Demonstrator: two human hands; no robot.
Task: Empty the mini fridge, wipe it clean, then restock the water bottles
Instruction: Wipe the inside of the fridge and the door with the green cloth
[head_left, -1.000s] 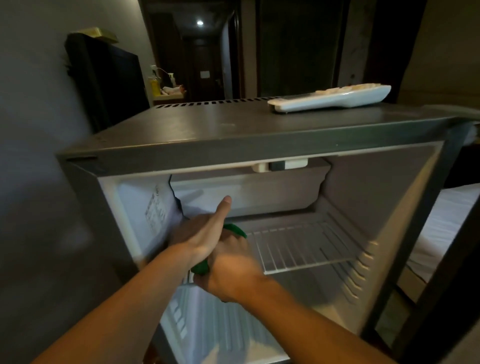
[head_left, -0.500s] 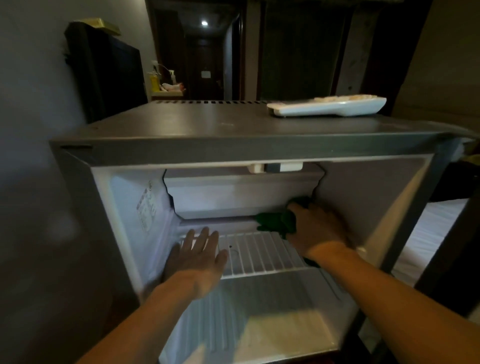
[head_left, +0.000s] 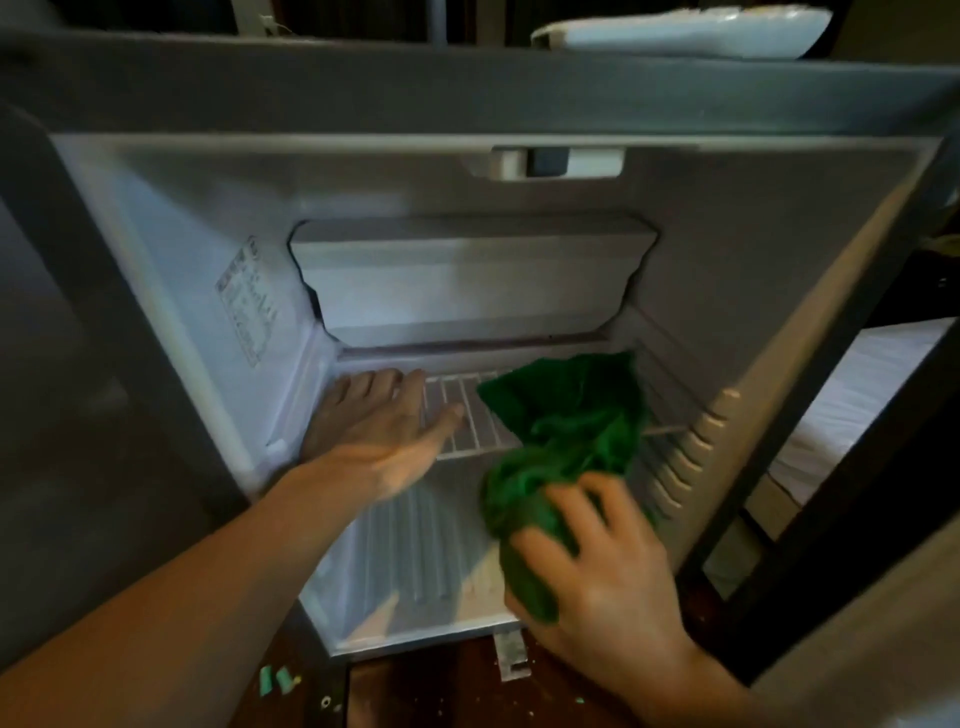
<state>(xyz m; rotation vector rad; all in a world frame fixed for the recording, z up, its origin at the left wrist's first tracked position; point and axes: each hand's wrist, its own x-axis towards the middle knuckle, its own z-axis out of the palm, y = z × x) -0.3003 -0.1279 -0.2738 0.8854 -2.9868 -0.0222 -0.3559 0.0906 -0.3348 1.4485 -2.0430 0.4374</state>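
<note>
The mini fridge (head_left: 779, 270) stands open in front of me, with no bottles inside. A white wire shelf (head_left: 467, 415) spans its middle, under the small freezer box (head_left: 467, 280). My left hand (head_left: 379, 431) lies flat and open on the left part of the shelf, fingers pointing inward. My right hand (head_left: 597, 561) grips a crumpled green cloth (head_left: 566, 436) at the fridge's front right; the cloth's upper part drapes over the right end of the shelf. No water bottle is in view.
A white remote control (head_left: 680, 32) lies on the fridge's top at the right. Small green bits (head_left: 278, 680) lie on the dark floor below the fridge's front edge. A white bed (head_left: 852, 395) shows at the right past the fridge wall.
My right hand has pulled the green cloth from the back right, under the freezer box, down and forward to the front right. My head has moved closer and lower. The left hand stays on the shelf.
</note>
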